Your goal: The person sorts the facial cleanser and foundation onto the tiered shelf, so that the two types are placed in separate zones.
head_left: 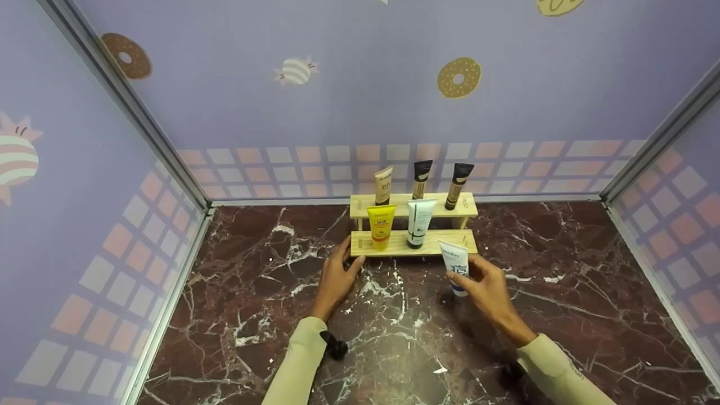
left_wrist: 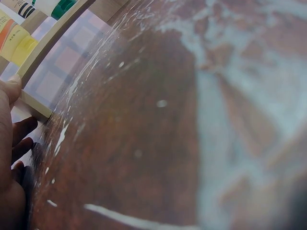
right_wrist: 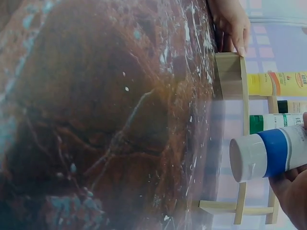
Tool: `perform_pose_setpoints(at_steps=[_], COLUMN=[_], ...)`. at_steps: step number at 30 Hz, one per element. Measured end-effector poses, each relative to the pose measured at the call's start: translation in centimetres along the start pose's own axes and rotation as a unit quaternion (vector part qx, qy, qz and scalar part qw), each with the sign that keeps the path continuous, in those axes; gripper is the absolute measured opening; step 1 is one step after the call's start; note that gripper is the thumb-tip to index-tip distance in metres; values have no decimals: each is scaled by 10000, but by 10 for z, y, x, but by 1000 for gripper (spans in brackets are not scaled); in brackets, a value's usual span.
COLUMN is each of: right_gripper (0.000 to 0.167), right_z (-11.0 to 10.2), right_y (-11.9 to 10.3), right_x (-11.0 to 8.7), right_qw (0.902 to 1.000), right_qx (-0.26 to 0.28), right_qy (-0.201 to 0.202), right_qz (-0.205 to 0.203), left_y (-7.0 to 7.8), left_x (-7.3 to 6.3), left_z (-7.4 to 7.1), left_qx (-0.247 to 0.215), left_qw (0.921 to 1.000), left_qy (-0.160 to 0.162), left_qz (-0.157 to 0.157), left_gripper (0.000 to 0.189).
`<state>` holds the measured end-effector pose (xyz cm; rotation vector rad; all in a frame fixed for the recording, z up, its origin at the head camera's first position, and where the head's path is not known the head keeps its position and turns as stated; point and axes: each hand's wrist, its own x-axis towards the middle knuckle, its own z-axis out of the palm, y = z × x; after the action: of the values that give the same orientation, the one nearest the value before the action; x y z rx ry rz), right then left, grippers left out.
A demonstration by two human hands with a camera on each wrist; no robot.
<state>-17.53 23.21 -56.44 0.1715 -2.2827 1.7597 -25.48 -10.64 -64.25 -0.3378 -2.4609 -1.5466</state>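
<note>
My right hand (head_left: pixel 492 289) holds a white squeeze tube with a blue band (head_left: pixel 454 257) between thumb and fingers, cap downward, just in front of the right end of a two-tier wooden rack (head_left: pixel 441 242). In the right wrist view its white cap (right_wrist: pixel 249 158) hangs off the table, apart from the rack. My left hand (head_left: pixel 336 281) grips the rack's lower left corner, thumb at the front edge and fingers by the side. On the lower tier stand a yellow tube (head_left: pixel 381 225) and a white tube with a green cap (head_left: pixel 421 220).
The upper tier bears a beige tube (head_left: pixel 383 183) and two black tubes, one in the middle (head_left: pixel 422 177) and one at the right (head_left: pixel 459 183). The rack stands on a dark marbled table (head_left: pixel 253 292) near the patterned back wall (head_left: pixel 349 107). Side walls rise left and right.
</note>
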Motion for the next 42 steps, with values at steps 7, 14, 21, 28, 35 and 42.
perform_pose_setpoints(at_steps=[7, 14, 21, 28, 35, 42], right_gripper=[37, 36, 39, 37, 37, 37], right_z=[-3, -4, -7, -9, -11, -14], right_y=[-1, -4, -9, -11, -10, -12], right_x=[5, 9, 16, 27, 36, 47], right_qw=[9999, 10000, 9991, 9994, 9995, 9990], right_qx=[-120, -21, -381, -165, 82, 263], right_qy=[6, 44, 172, 289, 302, 346], right_qz=[-40, -31, 34, -45, 25, 82], left_y=[0, 0, 1, 3, 1, 2], left_x=[-1, 0, -1, -1, -1, 0], left_z=[0, 0, 0, -2, -1, -2], left_qx=[-53, -27, -32, -28, 41, 19], left_qw=[10000, 10000, 10000, 9999, 10000, 10000], left_qy=[-15, -3, -6, -96, -35, -25], left_qz=[-9, 9, 61, 31, 62, 75], left_gripper=[70, 70, 70, 72, 70, 70])
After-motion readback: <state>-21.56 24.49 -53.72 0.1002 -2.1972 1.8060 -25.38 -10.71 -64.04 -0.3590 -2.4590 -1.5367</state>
